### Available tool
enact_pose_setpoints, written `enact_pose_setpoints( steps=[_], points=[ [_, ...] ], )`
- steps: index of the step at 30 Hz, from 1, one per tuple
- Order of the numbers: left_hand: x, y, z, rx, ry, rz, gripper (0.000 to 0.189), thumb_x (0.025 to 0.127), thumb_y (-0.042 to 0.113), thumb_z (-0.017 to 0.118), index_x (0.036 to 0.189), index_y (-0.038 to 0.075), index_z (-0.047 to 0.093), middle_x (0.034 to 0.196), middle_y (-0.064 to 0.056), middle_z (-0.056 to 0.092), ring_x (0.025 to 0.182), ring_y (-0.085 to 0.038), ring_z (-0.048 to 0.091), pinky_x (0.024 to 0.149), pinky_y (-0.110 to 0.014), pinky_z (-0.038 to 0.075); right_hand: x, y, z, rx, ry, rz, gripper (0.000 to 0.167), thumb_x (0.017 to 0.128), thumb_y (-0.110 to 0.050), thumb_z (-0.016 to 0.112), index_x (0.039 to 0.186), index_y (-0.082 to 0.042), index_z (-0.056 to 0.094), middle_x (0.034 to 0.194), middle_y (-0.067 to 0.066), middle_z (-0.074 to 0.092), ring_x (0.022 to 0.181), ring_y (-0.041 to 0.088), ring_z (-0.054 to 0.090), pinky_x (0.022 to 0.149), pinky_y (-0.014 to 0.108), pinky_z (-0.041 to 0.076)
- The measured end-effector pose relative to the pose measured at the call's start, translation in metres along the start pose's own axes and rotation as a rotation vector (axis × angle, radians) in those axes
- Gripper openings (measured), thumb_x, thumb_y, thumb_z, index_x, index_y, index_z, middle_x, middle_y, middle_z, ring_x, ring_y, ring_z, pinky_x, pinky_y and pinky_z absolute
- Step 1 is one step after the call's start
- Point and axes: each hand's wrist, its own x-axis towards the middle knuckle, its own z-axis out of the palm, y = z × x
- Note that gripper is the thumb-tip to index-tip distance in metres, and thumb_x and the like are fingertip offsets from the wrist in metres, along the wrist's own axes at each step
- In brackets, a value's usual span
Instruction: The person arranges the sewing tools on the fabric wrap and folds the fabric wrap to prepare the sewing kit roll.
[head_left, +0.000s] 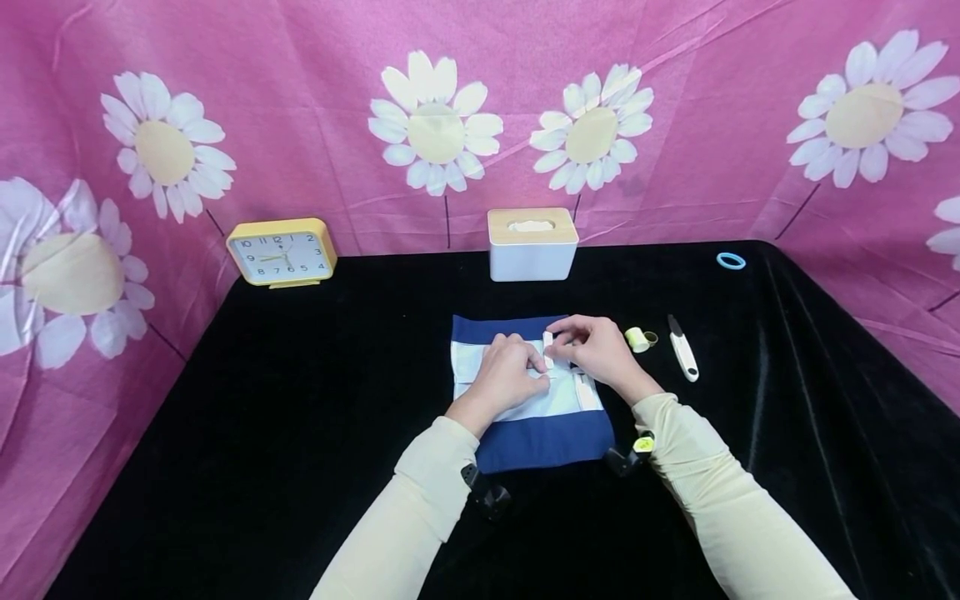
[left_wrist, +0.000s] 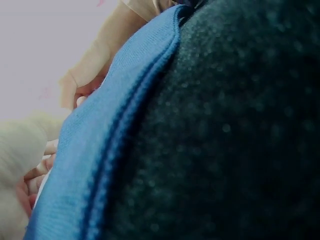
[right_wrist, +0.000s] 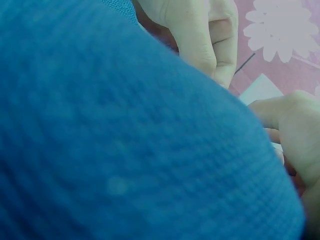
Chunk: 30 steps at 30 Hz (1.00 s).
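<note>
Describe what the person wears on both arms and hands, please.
Both arms are covered by long, close-fitting cream sleeves, the left sleeve and the right sleeve, reaching to the wrists. Each wrist carries a small black camera mount underneath; the right one shows a yellow-green mark. The left hand and right hand are bare, without gloves.

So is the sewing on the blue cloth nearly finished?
Hard to say. Laid out: the blue cloth, thread spool and snips. In hand: the left hand and right hand pinch a small white piece on it. No stitches show, and the snips lie untouched.
</note>
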Motion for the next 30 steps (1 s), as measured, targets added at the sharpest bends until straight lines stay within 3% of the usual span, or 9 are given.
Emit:
enact_pose_setpoints(
  steps=[11, 30],
  points=[
    [-0.0014, -0.0035, 0.0015, -0.018, 0.025, 0.034, 0.011, 0.087, 0.019, 0.076, 0.094, 0.01, 0.077, 0.095, -0.001, 0.061, 0.097, -0.018, 0.052, 0.09, -0.033, 0.038, -0.0002, 0.0027, 0.0008, -0.005, -0.019, -0.025, 0.028, 0.08, -0.016, 0.083, 0.106, -0.007, 0.077, 0.081, 0.007, 0.074, 0.059, 0.007, 0.046, 0.055, 0.022, 0.035],
    [-0.0021, -0.003, -0.0014, -0.03, 0.048, 0.047, 0.01, 0.085, 0.019, 0.079, 0.089, 0.009, 0.077, 0.089, -0.001, 0.06, 0.094, -0.019, 0.053, 0.091, -0.034, 0.04, -0.0019, 0.0011, -0.0024, 0.03, -0.077, -0.062, 0.028, 0.078, -0.015, 0.086, 0.102, -0.004, 0.078, 0.078, 0.002, 0.069, 0.059, 0.009, 0.046, 0.055, 0.024, 0.035]
  ],
)
